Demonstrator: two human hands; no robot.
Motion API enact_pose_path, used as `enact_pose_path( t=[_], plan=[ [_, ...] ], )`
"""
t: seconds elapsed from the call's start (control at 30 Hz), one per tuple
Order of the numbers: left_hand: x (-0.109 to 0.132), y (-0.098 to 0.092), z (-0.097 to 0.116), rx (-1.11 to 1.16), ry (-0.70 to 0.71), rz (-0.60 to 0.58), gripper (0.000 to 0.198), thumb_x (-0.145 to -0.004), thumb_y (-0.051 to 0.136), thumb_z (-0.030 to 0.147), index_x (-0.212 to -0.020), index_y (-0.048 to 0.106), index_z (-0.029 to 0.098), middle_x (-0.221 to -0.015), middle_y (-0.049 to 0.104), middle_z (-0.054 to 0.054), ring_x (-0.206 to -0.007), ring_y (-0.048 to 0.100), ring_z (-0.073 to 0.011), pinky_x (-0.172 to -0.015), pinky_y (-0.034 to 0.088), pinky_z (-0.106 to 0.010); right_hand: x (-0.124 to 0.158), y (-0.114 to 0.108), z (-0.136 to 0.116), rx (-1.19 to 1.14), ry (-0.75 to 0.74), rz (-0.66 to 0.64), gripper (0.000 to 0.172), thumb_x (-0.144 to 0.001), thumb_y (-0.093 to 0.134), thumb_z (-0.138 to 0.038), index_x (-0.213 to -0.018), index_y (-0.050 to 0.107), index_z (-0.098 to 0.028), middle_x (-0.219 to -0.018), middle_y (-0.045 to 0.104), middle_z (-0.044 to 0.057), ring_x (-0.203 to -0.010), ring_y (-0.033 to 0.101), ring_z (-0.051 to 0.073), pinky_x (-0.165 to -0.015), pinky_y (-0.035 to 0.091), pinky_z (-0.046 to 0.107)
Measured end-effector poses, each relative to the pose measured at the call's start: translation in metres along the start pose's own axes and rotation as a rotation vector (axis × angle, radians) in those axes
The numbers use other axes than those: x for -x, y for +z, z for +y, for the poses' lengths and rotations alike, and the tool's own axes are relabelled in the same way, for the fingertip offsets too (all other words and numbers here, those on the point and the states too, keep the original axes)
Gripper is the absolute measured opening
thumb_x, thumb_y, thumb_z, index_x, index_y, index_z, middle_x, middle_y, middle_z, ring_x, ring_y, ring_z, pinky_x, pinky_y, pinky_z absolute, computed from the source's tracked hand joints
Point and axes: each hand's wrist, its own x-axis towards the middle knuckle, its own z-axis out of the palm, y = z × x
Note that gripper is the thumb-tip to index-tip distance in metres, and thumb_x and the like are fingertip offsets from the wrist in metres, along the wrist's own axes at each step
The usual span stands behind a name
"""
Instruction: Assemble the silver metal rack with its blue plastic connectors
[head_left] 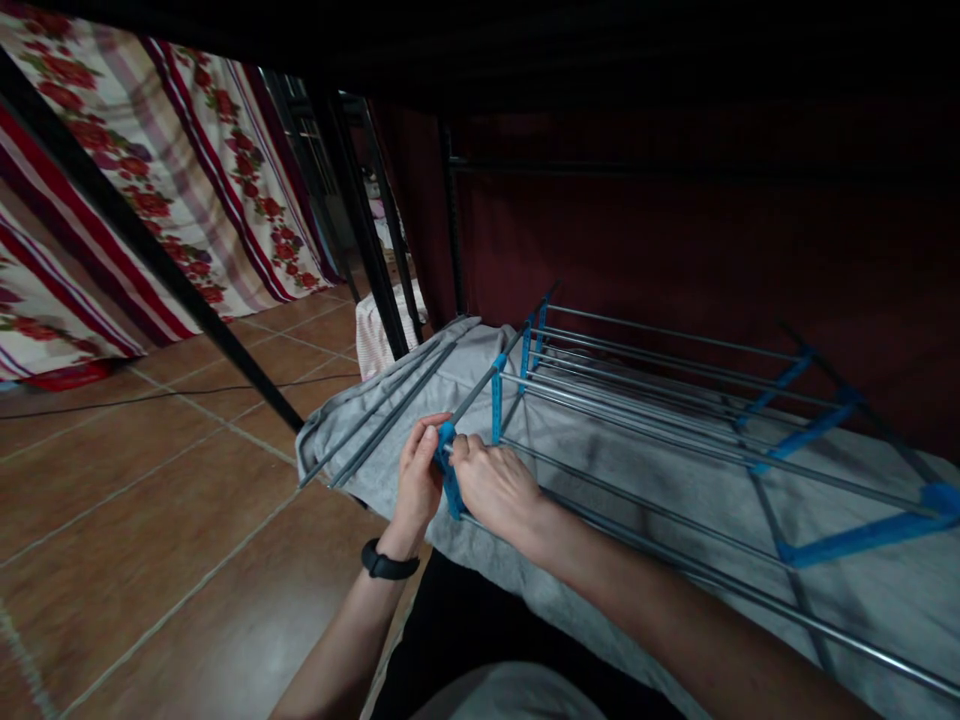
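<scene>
A metal rack (675, 400) of grey rods and blue plastic connectors lies flat on a grey cloth (885, 590). My left hand (417, 483), with a black band on its wrist, is closed around a blue connector (448, 470) at the rack's near left corner. My right hand (495, 487) pinches the same connector from the right, its fingers curled over a rod end. Several loose grey rods (390, 415) lie on the cloth to the left of my hands.
A brown tiled floor (135, 520) spreads to the left, crossed by a black cable (150, 397). Black metal frame posts (367, 230) rise behind the cloth. Floral curtains (187, 150) hang at the back left, and a dark red wall (675, 230) stands behind the rack.
</scene>
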Motion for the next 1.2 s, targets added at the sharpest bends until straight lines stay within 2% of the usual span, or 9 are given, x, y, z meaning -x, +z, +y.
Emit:
enact_pose_path(
  t=[0.17, 0.5, 0.87, 1.0, 1.1, 1.2],
  plan=[
    [0.001, 0.003, -0.002, -0.075, 0.095, 0.048, 0.030, -0.091, 0.064, 0.048, -0.101, 0.075, 0.021, -0.097, 0.065, -0.002, -0.082, 0.053, -0.0123, -0.074, 0.043, -0.021, 0.000, 0.003, 0.000, 0.017, -0.030, -0.003, 0.031, -0.098, 0.029, -0.005, -0.115, 0.055, -0.009, -0.103, 0.069, 0.015, -0.083, 0.073, 0.021, -0.069, 0.057, 0.032],
    [0.002, 0.005, -0.003, -0.099, 0.099, 0.046, 0.031, -0.095, 0.057, 0.048, -0.102, 0.074, 0.022, -0.098, 0.064, -0.002, -0.083, 0.053, -0.0137, -0.076, 0.043, -0.023, -0.001, 0.008, 0.000, 0.016, -0.056, -0.004, 0.031, -0.095, 0.029, -0.003, -0.113, 0.054, -0.008, -0.098, 0.070, 0.015, -0.081, 0.073, 0.023, -0.068, 0.057, 0.034],
    [0.006, 0.004, -0.006, -0.217, 0.123, 0.023, 0.043, -0.100, 0.042, 0.055, -0.109, 0.071, 0.023, -0.111, 0.065, -0.005, -0.098, 0.056, -0.0176, -0.090, 0.043, -0.029, -0.001, 0.009, -0.001, 0.045, -0.056, -0.014, 0.031, -0.096, 0.029, -0.003, -0.114, 0.054, -0.008, -0.100, 0.070, 0.017, -0.083, 0.073, 0.022, -0.068, 0.055, 0.031],
    [0.006, 0.005, -0.005, -0.204, 0.100, 0.049, 0.046, -0.097, 0.046, 0.058, -0.112, 0.071, 0.023, -0.114, 0.065, -0.006, -0.102, 0.058, -0.0192, -0.092, 0.044, -0.030, -0.003, 0.006, 0.000, -0.014, -0.038, -0.043, 0.028, -0.103, 0.030, -0.014, -0.117, 0.054, -0.010, -0.099, 0.072, 0.017, -0.087, 0.074, 0.023, -0.072, 0.055, 0.033],
    [0.005, 0.006, -0.004, -0.246, 0.119, 0.076, 0.044, -0.096, 0.049, 0.058, -0.110, 0.072, 0.023, -0.115, 0.065, -0.005, -0.104, 0.057, -0.0190, -0.094, 0.044, -0.029, 0.002, 0.003, 0.000, -0.021, 0.031, 0.005, 0.025, -0.105, 0.037, -0.029, -0.116, 0.053, -0.013, -0.096, 0.073, 0.014, -0.083, 0.074, 0.024, -0.071, 0.054, 0.033],
    [0.005, 0.007, -0.005, -0.261, 0.102, 0.091, 0.046, -0.095, 0.048, 0.062, -0.105, 0.072, 0.023, -0.098, 0.067, -0.004, -0.090, 0.060, -0.0181, -0.087, 0.046, -0.029, 0.011, 0.004, -0.002, 0.023, 0.095, 0.038, 0.023, -0.105, 0.035, -0.026, -0.110, 0.054, -0.014, -0.098, 0.072, 0.014, -0.082, 0.073, 0.022, -0.068, 0.053, 0.032]
  ],
)
